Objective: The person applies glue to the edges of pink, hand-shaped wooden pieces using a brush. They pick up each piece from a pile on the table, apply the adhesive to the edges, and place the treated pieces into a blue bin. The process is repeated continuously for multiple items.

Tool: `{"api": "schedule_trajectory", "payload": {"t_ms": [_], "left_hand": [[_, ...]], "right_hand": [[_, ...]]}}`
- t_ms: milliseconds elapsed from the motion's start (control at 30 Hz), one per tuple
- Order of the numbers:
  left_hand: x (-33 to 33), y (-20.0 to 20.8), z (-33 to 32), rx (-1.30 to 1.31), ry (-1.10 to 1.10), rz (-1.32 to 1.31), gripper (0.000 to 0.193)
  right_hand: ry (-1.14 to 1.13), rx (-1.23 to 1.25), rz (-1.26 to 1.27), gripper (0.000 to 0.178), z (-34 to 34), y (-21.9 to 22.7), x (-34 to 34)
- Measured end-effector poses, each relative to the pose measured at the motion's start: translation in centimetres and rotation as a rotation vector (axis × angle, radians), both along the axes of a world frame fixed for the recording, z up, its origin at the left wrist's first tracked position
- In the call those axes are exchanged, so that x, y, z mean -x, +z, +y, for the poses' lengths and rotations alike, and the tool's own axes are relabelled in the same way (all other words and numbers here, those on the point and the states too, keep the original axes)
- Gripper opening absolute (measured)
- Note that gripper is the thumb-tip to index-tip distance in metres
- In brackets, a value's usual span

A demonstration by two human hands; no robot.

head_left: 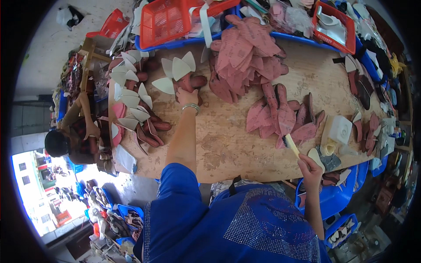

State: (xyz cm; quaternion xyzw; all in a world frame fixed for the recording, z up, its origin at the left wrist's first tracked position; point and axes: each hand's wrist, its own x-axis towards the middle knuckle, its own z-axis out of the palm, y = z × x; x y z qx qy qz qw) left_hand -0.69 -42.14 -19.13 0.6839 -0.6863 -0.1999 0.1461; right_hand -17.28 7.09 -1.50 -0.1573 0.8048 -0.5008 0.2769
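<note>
My left hand [187, 97] reaches far out over the table, its fingers bent down on a small group of reddish-brown insoles [198, 81]. Pale, pointed toe pieces [180, 68] fan out beyond that hand. My right hand [310, 168] is closed around the light handle of a brush [291, 146] near the table's front right. The dark bristles point away from me, at the edge of a spread of pink insole pieces [286, 117]. Whether they touch it I cannot tell. A taller heap of pink pieces [245, 52] lies farther back.
Insoles with pale tips [131, 98] line the left side. A white plastic container [337, 130] stands at the right. Red baskets [164, 24] and blue trays edge the back. A blue bin [335, 204] sits below the right edge. Another person [81, 127] is at the left.
</note>
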Motion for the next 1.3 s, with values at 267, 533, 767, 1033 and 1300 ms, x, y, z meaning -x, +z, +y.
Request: {"api": "schedule_trajectory", "payload": {"t_ms": [267, 533, 767, 1033, 1300], "left_hand": [[-0.9, -0.2, 2.4, 0.165, 0.013, 0.061, 0.077], [9.5, 7.7, 16.8, 0.234, -1.223, 0.342, 0.041], [22.4, 8.3, 18.7, 0.426, -2.09, -0.267, 0.063], [28.0, 9.6, 19.4, 0.162, -2.332, -0.747, 0.074], [24.2, 13.5, 18.8, 0.353, -1.97, -0.153, 0.084]], "right_hand": [[-0.108, -0.003, -0.013, 0.022, 1.6, 1.1, 1.8], [-0.349, 0.103, -0.1, 0.024, 6.1, 1.1, 3.7], [-0.447, 0.134, -0.024, 0.024, 10.8, 0.0, 3.0], [-0.578, 0.003, 0.109, 0.024, 19.8, -3.1, 3.2], [-0.348, -0.495, 0.453, 0.022, 21.1, -9.0, 9.5]]}}
